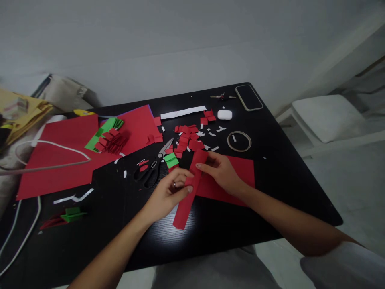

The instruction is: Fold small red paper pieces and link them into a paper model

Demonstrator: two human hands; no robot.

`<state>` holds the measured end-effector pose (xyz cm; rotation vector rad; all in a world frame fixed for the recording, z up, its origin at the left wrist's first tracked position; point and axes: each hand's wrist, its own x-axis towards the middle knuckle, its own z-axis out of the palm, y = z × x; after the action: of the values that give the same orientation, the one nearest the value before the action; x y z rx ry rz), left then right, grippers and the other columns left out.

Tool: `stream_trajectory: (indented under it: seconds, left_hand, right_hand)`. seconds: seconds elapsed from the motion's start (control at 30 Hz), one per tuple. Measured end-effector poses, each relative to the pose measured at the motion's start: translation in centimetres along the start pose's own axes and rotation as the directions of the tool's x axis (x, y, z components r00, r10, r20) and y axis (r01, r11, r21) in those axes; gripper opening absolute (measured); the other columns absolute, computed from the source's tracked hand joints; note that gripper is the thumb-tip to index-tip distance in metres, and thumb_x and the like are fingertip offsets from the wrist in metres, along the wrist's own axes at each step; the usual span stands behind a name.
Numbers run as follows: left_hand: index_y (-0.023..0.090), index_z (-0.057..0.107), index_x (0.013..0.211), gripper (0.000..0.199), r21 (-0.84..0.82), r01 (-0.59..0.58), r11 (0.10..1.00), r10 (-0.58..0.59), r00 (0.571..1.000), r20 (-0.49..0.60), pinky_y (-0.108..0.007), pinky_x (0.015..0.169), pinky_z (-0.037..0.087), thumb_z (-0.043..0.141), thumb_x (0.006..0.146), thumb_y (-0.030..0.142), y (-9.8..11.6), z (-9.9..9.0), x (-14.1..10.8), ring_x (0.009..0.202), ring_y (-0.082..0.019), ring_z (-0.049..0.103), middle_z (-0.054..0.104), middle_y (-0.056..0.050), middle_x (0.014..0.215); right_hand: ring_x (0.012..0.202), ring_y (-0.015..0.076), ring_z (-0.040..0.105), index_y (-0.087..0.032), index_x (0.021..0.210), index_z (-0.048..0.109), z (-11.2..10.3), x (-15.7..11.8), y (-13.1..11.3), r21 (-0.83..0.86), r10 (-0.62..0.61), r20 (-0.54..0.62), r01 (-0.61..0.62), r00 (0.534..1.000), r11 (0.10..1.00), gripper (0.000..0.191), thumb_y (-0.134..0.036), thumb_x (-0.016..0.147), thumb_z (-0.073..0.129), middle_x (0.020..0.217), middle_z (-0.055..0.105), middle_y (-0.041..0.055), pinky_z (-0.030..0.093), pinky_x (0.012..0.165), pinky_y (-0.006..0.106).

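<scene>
A long strip of red paper point(184, 208) slants between my two hands over the black table. My left hand point(171, 190) pinches its left edge near the middle, a ring on one finger. Closer to the strip's far end, my right hand point(221, 170) grips it between thumb and fingers. Under my right hand lies a flat sheet of red paper point(240, 176). Black-handled scissors point(155, 164) rest with blades parted just left of my left hand. Small folded red paper pieces point(186, 138) and a folded green piece point(171, 160) lie beyond my hands.
Large red sheets point(66, 156) cover the table's left, with a folded green and red paper stack point(110, 136) on them. Toward the back right are a tape roll point(249, 141), a white case point(224, 115), keys point(222, 96) and a phone point(249, 97). A white cable point(34, 218) crosses the left edge.
</scene>
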<state>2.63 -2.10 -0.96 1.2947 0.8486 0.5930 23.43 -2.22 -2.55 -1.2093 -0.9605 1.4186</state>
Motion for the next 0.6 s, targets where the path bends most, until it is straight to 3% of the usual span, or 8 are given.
stream_trajectory:
  seconds: [0.13, 0.2, 0.3, 0.4, 0.5, 0.6]
  left_hand:
    - [0.021, 0.074, 0.107, 0.019, 0.111, 0.012, 0.994, -0.016, 0.999, 0.038, -0.023, 0.065, 0.044, 0.074, 0.088, 0.024, 0.3, -0.2, -0.2, 0.071, -0.012, 0.055, 0.064, 0.001, 0.078]
    - [0.022, 0.077, 0.106, 0.019, 0.126, 0.001, 0.992, -0.005, 1.000, 0.030, -0.025, 0.068, 0.048, 0.076, 0.087, 0.024, 0.6, -0.3, -0.3, 0.074, -0.013, 0.060, 0.070, -0.001, 0.082]
    - [0.023, 0.082, 0.100, 0.018, 0.114, -0.037, 0.993, 0.038, 0.999, -0.005, -0.026, 0.072, 0.053, 0.081, 0.083, 0.025, 0.9, -0.6, -0.5, 0.076, -0.015, 0.065, 0.076, -0.004, 0.087]
    - [0.024, 0.083, 0.102, 0.024, 0.043, -0.077, 0.996, 0.080, 0.994, -0.078, -0.028, 0.075, 0.057, 0.085, 0.078, 0.025, 1.0, -0.7, -0.7, 0.081, -0.018, 0.070, 0.080, -0.006, 0.094]
    - [0.026, 0.081, 0.110, 0.036, -0.012, -0.145, 0.989, 0.141, 0.974, -0.176, -0.031, 0.081, 0.060, 0.088, 0.075, 0.024, 1.0, -0.6, -0.8, 0.088, -0.021, 0.074, 0.081, -0.006, 0.102]
    - [0.027, 0.079, 0.115, 0.040, 0.082, -0.213, 0.974, 0.227, 0.936, -0.269, -0.032, 0.080, 0.060, 0.088, 0.075, 0.023, 0.9, -0.5, -0.8, 0.086, -0.020, 0.074, 0.081, -0.005, 0.103]
  right_hand:
    - [0.077, 0.0186, 0.070, -0.027, 0.120, 0.059, 0.0, 0.0, 0.0, 0.041, 0.016, -0.038, -0.014, 0.999, 0.999, 0.045, -0.029, 0.080, 0.079, 0.085, 0.073, -0.0010, 0.056, 0.073, 0.033]
    - [0.073, 0.0177, 0.068, -0.029, 0.128, 0.055, -0.1, 0.0, -0.1, -0.006, -0.032, -0.045, 0.032, 0.998, 0.999, 0.043, -0.029, 0.088, 0.071, 0.081, 0.070, -0.0023, 0.056, 0.071, 0.032]
    - [0.102, 0.0204, 0.068, -0.027, 0.111, 0.070, -0.2, -0.2, -0.4, -0.187, -0.181, 0.042, 0.186, 0.983, 0.965, 0.020, -0.024, 0.094, 0.060, 0.104, 0.071, 0.0036, 0.054, 0.093, 0.038]
    - [0.126, 0.0221, 0.060, -0.027, 0.100, 0.076, -0.2, -0.7, -0.3, -0.253, -0.246, 0.202, 0.293, 0.948, 0.922, 0.027, -0.013, 0.093, 0.054, 0.129, 0.065, 0.0048, 0.047, 0.109, 0.041]
    - [0.123, 0.0226, 0.063, -0.027, 0.111, 0.074, 0.1, -1.1, 0.0, -0.185, -0.259, 0.314, 0.326, 0.913, 0.927, 0.034, -0.009, 0.086, 0.060, 0.132, 0.065, 0.0063, 0.052, 0.104, 0.041]
    - [0.115, 0.0230, 0.068, -0.024, 0.116, 0.072, 0.5, -1.3, 0.2, -0.199, -0.250, 0.310, 0.320, 0.917, 0.926, 0.034, -0.012, 0.085, 0.067, 0.123, 0.071, 0.0072, 0.053, 0.101, 0.040]
